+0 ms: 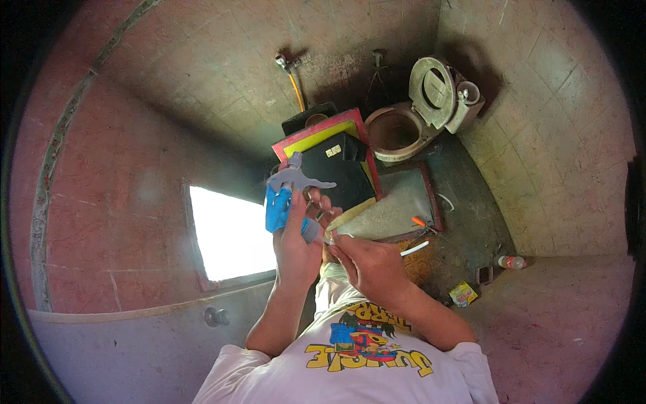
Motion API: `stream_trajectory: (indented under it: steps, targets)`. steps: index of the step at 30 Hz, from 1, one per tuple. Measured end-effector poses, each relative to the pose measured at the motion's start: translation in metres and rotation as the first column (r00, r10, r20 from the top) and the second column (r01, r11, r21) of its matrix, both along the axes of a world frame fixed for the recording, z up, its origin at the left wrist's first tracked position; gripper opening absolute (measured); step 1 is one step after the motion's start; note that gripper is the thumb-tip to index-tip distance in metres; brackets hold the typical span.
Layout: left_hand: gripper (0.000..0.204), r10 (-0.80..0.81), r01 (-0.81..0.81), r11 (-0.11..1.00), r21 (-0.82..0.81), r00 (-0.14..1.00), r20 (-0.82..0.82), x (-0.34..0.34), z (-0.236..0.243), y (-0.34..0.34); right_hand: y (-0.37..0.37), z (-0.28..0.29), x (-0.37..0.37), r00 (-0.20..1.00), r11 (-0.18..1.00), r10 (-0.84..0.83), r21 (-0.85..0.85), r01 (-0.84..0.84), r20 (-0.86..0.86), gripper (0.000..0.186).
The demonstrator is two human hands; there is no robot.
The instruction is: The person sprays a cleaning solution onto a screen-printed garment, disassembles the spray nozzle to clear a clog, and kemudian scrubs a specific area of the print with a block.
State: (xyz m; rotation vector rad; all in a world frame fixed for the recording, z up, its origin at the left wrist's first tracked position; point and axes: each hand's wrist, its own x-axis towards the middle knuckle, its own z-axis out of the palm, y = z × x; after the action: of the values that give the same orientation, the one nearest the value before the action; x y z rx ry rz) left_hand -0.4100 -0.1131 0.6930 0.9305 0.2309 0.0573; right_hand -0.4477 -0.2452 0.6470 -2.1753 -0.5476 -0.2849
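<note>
In front of me, my left hand [298, 249] is closed around a blue and grey trigger spray head [276, 209]. Its grey nozzle and trigger lever point up and away, while the grey collar [311, 231] faces my right hand. Close beside that collar, my right hand [373, 266] pinches a thin white tube [414, 248], one end of which sticks out to the right past the knuckles. The right fingertips hide where the tube meets the collar, so I cannot tell whether the two are joined.
Beyond my hands, a black box [346, 147] lies on red-and-yellow-edged panels [316, 132]. A toilet [397, 135] with raised lid stands at the far right. On the floor are an orange-handled tool [420, 221], a small bottle [513, 262] and a yellow packet [463, 294]. A door knob [217, 316] is at left.
</note>
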Motion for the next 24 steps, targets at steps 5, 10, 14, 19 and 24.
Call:
stream_trajectory:
  steps: [5, 10, 14, 19, 24]
  targets:
    - [0.037, -0.044, 0.05, 0.991, -0.128, 0.998, 0.046, 0.008, -0.033, 0.037, 0.003, -0.001, 0.005, 0.995, 0.999, -0.004, 0.039, 0.0, 0.098, 0.015]
    - [0.042, 0.015, -0.002, 0.994, -0.108, 0.993, 0.119, 0.016, -0.014, 0.016, 0.006, -0.004, 0.001, 0.994, 0.993, -0.007, -0.115, 0.02, 0.11, 0.017]
    - [0.046, 0.064, -0.051, 0.995, -0.088, 0.987, 0.15, 0.02, -0.012, 0.015, 0.011, -0.013, 0.003, 0.983, 0.994, -0.019, -0.104, 0.038, 0.181, 0.016]
    - [0.044, 0.145, -0.183, 0.969, 0.166, 0.965, 0.22, 0.014, -0.041, 0.038, 0.023, -0.029, 0.007, 0.991, 0.994, 0.001, -0.112, 0.013, 0.131, 0.015]
    - [0.034, 0.229, -0.245, 0.965, 0.094, 0.961, 0.154, 0.006, -0.024, 0.018, 0.025, -0.046, 0.003, 0.995, 0.995, 0.065, -0.079, -0.06, 0.073, 0.016]
